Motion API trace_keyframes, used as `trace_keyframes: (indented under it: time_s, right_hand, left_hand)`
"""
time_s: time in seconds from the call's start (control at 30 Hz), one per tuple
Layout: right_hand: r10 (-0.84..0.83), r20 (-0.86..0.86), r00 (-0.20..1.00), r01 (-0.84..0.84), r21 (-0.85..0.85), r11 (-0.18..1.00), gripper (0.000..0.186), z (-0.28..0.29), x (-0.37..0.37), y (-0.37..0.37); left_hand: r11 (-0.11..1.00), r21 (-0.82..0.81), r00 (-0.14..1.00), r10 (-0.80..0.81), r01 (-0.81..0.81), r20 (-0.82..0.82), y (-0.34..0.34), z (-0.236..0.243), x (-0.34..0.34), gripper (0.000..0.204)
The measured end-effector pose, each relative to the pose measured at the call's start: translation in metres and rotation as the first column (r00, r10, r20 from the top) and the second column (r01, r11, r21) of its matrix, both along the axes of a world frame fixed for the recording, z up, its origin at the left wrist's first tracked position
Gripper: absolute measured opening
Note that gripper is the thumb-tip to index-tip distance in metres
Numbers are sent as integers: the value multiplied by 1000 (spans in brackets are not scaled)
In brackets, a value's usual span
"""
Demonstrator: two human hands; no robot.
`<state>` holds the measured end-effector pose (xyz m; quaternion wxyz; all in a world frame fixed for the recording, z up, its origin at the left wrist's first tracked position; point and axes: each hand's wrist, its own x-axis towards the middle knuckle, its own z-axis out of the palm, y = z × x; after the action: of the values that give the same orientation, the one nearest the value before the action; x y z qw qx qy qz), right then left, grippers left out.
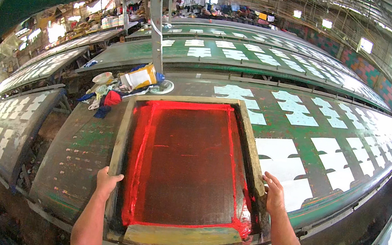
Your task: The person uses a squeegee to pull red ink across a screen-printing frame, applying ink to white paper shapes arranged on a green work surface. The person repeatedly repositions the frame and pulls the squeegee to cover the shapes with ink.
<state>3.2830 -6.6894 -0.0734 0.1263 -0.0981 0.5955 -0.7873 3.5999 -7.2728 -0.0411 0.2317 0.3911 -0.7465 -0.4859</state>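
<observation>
In front of me is a screen printing frame (189,164), a wooden rectangle with dark mesh and bright red ink along the inner borders. My left hand (107,182) grips its left side rail, with the thumb over the top and the other fingers mostly hidden. On the opposite side, my right hand (274,192) holds the right rail, its fingers bent at the wood's outer edge. Thick red ink has pooled in the near right corner. The frame covers part of a long green printing table (301,133); whether it rests flat there cannot be made out.
White cut fabric pieces (333,168) lie in rows to the right. A heap of rags (108,97) and a yellow-and-white container (139,77) sit beyond the frame, near a metal post (156,25). More long tables (266,57) stretch behind and at both sides.
</observation>
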Motion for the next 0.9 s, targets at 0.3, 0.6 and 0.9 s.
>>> trace_keyframes:
  time_s: [0.3,0.6,0.9]
  right_hand:
    - [-76,-235,969,179,456,872,56,20,32,-14]
    - [754,-560,342,-109,773,624,44,78,203,-68]
    - [860,-408,308,53,910,412,55,105,253,-117]
  left_hand:
    - [980,-173,976,133,-103,172,-18,-33,-5,51]
    - [979,-204,952,52,12,303,-18,-40,-5,58]
    - [912,-409,967,97,8,235,-9,-44,-4,61]
